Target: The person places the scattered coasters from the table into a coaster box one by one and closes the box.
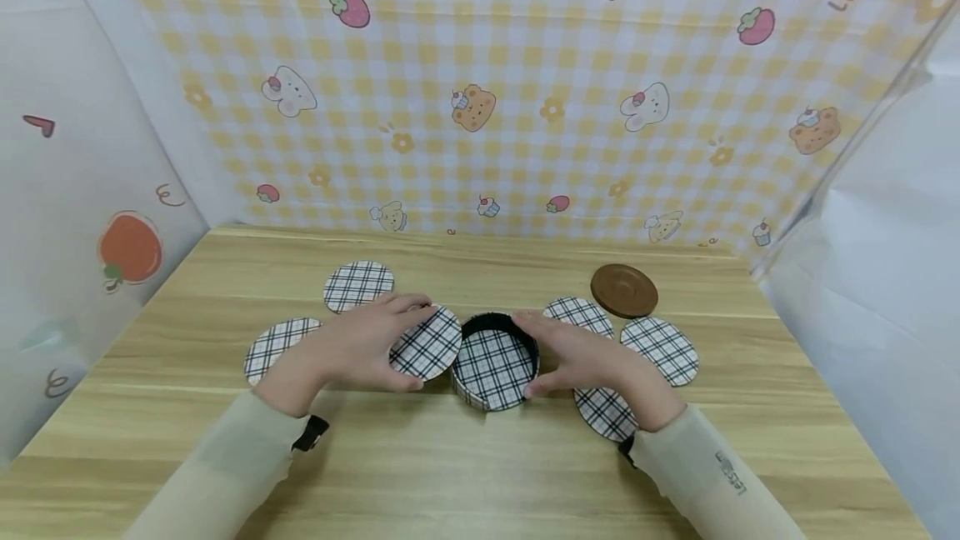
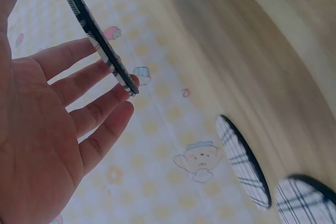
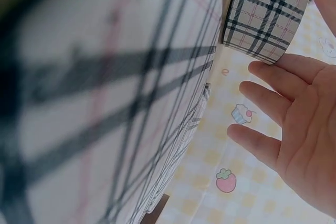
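Observation:
In the head view, my left hand (image 1: 363,347) holds a round plaid coaster (image 1: 429,346) by its edges, between thumb and fingers. The left wrist view shows this coaster (image 2: 86,22) edge-on, raised off the table. Just to its right stands a short round plaid coaster holder (image 1: 470,392) with a black inner wall and plaid showing inside. My right hand (image 1: 588,357) grips the holder's right side, thumb at the front and fingers at the back rim. In the right wrist view, fingertips touch the holder's plaid wall (image 3: 269,11).
Two plaid coasters, one at the back (image 1: 358,286) and one nearer (image 1: 273,346), lie left. Around my right forearm lie three more: behind (image 1: 579,315), right (image 1: 662,351) and front (image 1: 606,417). A brown round disc (image 1: 624,290) lies at the back right of the wooden table (image 1: 480,482).

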### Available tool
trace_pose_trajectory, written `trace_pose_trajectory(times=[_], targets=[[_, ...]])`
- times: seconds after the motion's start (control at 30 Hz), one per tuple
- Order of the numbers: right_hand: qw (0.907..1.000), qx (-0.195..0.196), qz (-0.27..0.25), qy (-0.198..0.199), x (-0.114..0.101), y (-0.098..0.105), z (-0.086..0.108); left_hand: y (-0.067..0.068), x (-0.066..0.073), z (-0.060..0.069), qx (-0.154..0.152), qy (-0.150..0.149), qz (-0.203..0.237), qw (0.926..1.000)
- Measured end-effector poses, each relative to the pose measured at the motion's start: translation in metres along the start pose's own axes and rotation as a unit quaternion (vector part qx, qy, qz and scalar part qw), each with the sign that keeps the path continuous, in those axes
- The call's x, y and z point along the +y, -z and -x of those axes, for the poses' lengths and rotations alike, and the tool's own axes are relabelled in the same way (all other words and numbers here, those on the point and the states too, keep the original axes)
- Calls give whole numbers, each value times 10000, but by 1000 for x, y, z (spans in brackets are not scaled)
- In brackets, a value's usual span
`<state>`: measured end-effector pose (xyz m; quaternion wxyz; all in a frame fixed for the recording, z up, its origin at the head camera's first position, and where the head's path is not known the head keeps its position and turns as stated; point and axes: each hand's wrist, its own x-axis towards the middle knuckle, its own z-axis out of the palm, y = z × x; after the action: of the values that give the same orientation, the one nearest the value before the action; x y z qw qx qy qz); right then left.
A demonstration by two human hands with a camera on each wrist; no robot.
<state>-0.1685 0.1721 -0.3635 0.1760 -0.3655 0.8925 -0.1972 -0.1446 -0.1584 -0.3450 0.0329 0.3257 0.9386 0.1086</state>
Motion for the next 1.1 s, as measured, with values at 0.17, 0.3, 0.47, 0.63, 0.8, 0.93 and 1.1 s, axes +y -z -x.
trace_pose_trajectory(times=[0.17,0.3,0.47,0.63,0.8,0.93,1.1], targets=[[9999,-19,-97,-79,2,1,-2,0,6,-9,-42,-9,130,9999],[9999,-18,-91,-84,3,1,-4,-3,11,-14,-10,-71,198,9998],[9998,-75,-150,-105,2,1,-5,-7,17,-22,27,-234,46,9997],[9998,-51,-157,-97,1,1,-6,-12,21,-31,-31,-345,109,9993],[9997,-32,-206,-117,2,-2,-6,-14,29,-40,-193,-499,241,9983],[9995,-31,-255,-174,3,-3,-5,-17,34,-49,-290,-653,261,9971],[9996,-5,-264,-97,3,-3,-5,-18,39,-59,-334,-935,235,9948]])
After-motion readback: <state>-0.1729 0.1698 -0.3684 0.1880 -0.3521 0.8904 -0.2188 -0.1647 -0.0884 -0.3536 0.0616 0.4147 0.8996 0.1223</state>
